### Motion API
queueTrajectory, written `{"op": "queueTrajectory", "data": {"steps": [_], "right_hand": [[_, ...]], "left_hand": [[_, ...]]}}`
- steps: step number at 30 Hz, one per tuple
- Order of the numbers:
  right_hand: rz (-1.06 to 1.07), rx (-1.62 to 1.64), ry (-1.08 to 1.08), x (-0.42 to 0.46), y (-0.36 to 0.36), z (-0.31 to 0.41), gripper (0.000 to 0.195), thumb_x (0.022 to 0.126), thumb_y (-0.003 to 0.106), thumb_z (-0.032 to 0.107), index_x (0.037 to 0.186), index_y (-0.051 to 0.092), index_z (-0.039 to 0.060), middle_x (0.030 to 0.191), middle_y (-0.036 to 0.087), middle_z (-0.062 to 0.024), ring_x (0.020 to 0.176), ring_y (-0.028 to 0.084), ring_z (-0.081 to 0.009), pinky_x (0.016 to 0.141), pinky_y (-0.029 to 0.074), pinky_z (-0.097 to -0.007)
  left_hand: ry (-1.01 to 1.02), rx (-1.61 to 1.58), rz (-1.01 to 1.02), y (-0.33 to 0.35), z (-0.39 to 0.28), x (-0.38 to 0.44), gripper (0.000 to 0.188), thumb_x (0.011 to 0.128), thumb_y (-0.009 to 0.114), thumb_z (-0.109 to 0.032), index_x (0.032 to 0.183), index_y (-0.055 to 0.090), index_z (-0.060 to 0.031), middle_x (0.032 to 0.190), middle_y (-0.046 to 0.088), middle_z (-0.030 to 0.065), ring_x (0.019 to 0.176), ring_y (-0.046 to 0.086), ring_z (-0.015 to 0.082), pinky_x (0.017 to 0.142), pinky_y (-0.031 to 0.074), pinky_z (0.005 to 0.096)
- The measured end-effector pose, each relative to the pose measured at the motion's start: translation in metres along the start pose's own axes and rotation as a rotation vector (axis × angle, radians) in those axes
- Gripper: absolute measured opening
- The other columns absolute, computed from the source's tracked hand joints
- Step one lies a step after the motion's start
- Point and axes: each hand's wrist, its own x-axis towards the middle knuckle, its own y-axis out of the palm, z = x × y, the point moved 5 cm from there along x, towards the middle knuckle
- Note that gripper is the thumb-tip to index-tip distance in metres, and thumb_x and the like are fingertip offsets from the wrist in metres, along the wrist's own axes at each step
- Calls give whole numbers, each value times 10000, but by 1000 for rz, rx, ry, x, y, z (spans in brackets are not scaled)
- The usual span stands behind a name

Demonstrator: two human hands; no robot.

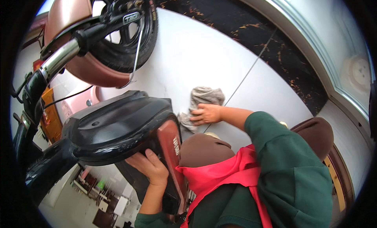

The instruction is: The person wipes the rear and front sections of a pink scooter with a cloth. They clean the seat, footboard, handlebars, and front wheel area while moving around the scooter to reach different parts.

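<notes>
My right hand presses on a crumpled grey cloth that lies on the white tiled floor. Its fingers are spread over the cloth's near part. Against the side of a black plastic housing on an electric scooter is my left hand. The thumb shows, while the fingertips are hidden under the housing's rim. A red side panel with lettering faces my knee. Ahead on the left, the scooter's front wheel sits under a rose-coloured mudguard.
A dark marbled floor strip runs along a sliding door frame. The scooter's chrome-and-black tube reaches in from the left, near a pink body part. A wooden cabinet stands beyond, and my bent knee is close to the red panel.
</notes>
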Motion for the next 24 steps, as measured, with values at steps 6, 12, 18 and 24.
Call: {"op": "queueTrajectory", "data": {"steps": [6, 12, 18, 24], "right_hand": [[114, -143, 256, -141, -104, -114, 446, 823, 528, 260, 1251, 475, 374, 1391, 360, 68, 1238, 355, -217, 944, 293, -452], [-102, -359, 1220, -196, -153, -183, 480, 844, 541, 326, 1303, 402, 362, 1383, 361, 67, 1289, 302, -211, 1010, 251, -534], [-106, -281, 1407, -188, -96, -54, 440, 814, 580, 326, 1240, 471, 350, 1306, 398, 58, 1285, 270, -196, 1015, 204, -542], [-100, -366, 1326, -190, -89, -48, 462, 765, 619, 325, 1213, 508, 355, 1268, 406, 32, 1271, 289, -217, 1009, 200, -527]], "left_hand": [[-56, -66, -59, -7, -16, 7, 590, 948, 318, -321, 1288, 213, 149, 1363, 77, 411, 1271, 110, 527, 1034, 80, 558], [2, 16, -90, -3, -8, 7, 620, 956, 269, -368, 1366, 162, 84, 1398, 156, 308, 1293, 178, 427, 1063, 133, 477], [-43, 2, -76, -5, -10, 7, 616, 958, 280, -359, 1373, 152, 79, 1409, 143, 296, 1300, 180, 414, 1067, 143, 458], [-47, 8, -41, 0, 4, 1, 623, 957, 289, -334, 1354, 148, 126, 1431, 87, 307, 1333, 109, 412, 1092, 79, 447]]}}
